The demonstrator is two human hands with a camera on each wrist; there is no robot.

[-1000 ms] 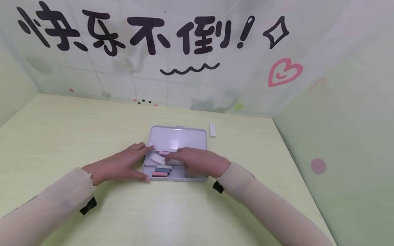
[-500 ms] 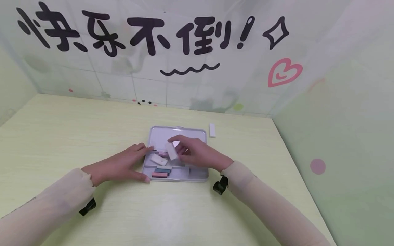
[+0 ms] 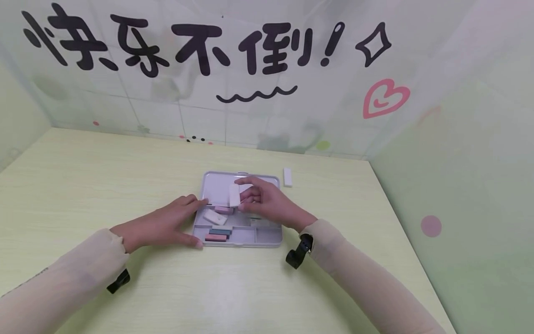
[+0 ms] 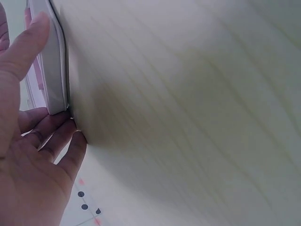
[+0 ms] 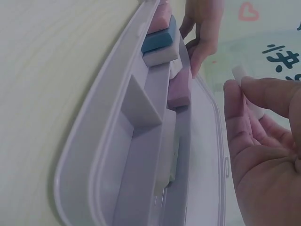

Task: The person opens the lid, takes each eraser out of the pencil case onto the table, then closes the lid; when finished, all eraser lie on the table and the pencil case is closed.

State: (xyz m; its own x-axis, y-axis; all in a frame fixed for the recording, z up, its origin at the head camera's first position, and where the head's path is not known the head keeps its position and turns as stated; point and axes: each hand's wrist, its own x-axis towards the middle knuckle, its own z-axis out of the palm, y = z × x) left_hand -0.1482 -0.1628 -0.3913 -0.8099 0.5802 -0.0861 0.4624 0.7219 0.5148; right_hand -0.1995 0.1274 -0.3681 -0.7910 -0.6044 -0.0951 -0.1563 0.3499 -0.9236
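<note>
An open pale lavender pencil case (image 3: 269, 237) lies on the table, its lid tipped back. My left hand (image 3: 167, 223) holds its left end, thumb at the front corner and index finger near the hinge. Just above the lid, my right hand (image 3: 269, 200) pinches a white eraser (image 3: 234, 195) between thumb and fingers. The front compartment holds a pink eraser (image 3: 216, 237), a blue eraser (image 5: 159, 41) and a white one. Behind the divider lie a mauve eraser (image 5: 179, 89) and a slanted white eraser (image 3: 214, 217). More pale pieces lie at the right, partly hidden by my right hand in the head view.
Another white eraser (image 3: 287, 177) lies on the table (image 3: 125, 171) beyond the lid's right side. A printed wall (image 3: 267, 116) rises along the back edge, with side walls to left and right. The case's front right compartment (image 5: 134, 174) is bare.
My right hand has lifted the white eraser out of the rear compartment, raised it over the lid and turned it upright. My left hand stays on the case.
</note>
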